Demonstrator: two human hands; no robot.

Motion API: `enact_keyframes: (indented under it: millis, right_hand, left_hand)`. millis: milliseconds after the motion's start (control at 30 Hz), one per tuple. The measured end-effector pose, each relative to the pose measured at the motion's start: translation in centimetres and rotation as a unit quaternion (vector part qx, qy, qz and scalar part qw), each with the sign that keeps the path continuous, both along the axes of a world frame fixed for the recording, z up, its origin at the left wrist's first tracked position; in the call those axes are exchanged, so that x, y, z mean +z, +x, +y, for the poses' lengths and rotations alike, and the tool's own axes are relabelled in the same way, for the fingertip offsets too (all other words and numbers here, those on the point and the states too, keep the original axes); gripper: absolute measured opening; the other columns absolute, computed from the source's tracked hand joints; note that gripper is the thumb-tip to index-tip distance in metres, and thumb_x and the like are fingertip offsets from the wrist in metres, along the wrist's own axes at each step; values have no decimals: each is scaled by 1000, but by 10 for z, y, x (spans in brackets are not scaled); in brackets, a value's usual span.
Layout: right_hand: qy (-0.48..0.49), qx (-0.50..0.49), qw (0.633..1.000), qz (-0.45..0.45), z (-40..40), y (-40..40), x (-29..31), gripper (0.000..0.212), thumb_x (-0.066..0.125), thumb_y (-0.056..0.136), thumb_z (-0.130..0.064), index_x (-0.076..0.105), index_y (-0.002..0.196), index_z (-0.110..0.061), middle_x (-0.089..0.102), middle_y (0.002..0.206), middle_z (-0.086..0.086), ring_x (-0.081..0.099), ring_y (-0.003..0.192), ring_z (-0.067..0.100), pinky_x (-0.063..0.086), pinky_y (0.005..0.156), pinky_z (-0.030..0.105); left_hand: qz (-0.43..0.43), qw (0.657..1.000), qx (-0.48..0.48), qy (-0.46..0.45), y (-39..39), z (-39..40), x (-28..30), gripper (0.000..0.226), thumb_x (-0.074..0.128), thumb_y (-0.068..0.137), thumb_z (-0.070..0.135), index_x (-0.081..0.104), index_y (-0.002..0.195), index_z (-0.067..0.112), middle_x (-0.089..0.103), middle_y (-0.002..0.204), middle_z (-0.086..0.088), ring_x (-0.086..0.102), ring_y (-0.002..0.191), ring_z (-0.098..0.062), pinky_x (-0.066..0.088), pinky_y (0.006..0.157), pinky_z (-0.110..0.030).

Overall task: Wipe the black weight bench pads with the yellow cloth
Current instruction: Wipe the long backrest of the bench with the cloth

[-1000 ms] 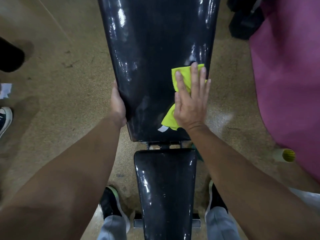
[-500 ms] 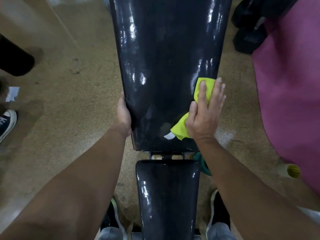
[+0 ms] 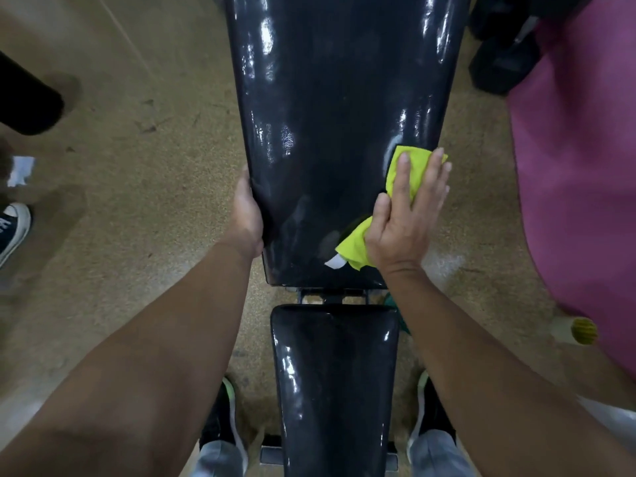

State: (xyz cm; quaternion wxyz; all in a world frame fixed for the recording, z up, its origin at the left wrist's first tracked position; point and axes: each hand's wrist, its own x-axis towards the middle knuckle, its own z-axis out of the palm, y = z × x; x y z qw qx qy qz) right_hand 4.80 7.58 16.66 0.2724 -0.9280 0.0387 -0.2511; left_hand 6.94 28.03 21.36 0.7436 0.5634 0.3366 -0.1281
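Yellow cloth (image 3: 409,177) flat under R hand (image 3: 404,215) at the right edge of the long back pad (image 3: 330,132), near its lower right corner.

R hand grip: fingers straight, pressing cloth to pad, a cloth tail w/ white tag sticking out below the palm. L hand (image 3: 246,215) grip: wrapped on the pad's left edge. Seat pad (image 3: 334,373) sits just below, apart across a metal bracket. Floor (image 3: 137,201) speckled tan; pink mat (image 3: 585,166) at right; a capped bottle (image 3: 574,330) near the mat's edge, contents can't tell.

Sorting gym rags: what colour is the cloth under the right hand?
Bright yellow cloth with a white tag, clearest in the head view.
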Motion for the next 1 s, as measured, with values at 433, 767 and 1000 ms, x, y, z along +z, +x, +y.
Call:
enact_keyframes:
  millis: [433, 767, 1000]
  right_hand:
    - [47, -74, 996, 4, 17, 3, 5, 59, 31, 104, -35, 35, 159, -14, 23, 166, 26, 16, 155, 47, 15, 124, 66]
    - [-76, 18, 997, -21, -1, -1, -7, 53, 36, 105, -30, 42, 156, -17, 29, 162, 30, 20, 152, 51, 14, 123, 69]
    - [-85, 43, 995, -33, 57, -2, 7, 50, 48, 105, -25, 44, 155, -15, 35, 161, 27, 26, 151, 51, 13, 125, 64]
  left_hand:
    - [-6, 1000, 9, -3, 2, -4, 0, 71, 23, 105, 66, 76, 122, 22, 81, 117, -3, 78, 103, -15, 57, 93, -35]
    - [-4, 1000, 7, -7, 2, -3, 2, 70, 22, 107, 64, 78, 115, 22, 82, 111, -2, 79, 98, -14, 58, 87, -33]
    - [14, 1000, -26, 4, -1, 9, -12, 69, 25, 106, 62, 75, 128, 19, 80, 119, -5, 75, 114, -22, 57, 97, -36]
